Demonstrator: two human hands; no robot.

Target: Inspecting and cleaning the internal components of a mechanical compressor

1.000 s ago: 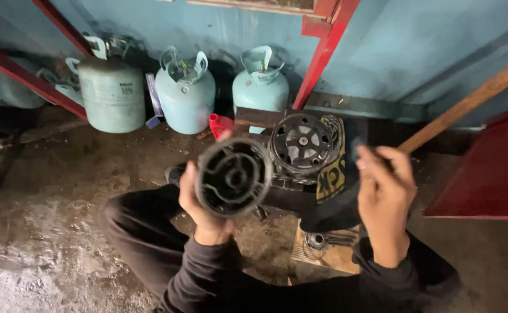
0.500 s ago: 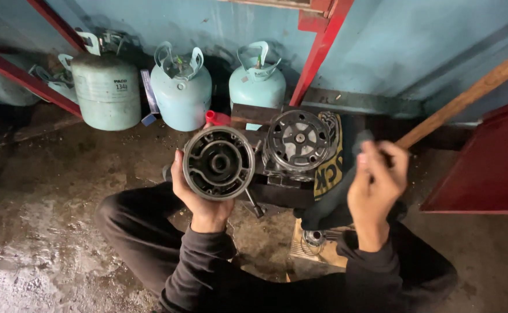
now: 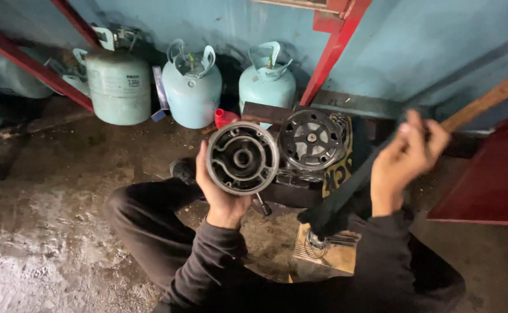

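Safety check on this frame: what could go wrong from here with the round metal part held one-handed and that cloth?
1. The left hand alone holds the round metal part up; a slip could drop it onto the person's leg.
2. The dark cloth in the right hand hangs near loose small parts below and might sweep them away.

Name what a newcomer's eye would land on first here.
The round grey metal part, face up in the left hand at centre. Right of it, the right hand grips a dark cloth. Three pale green gas cylinders stand along the blue wall behind.
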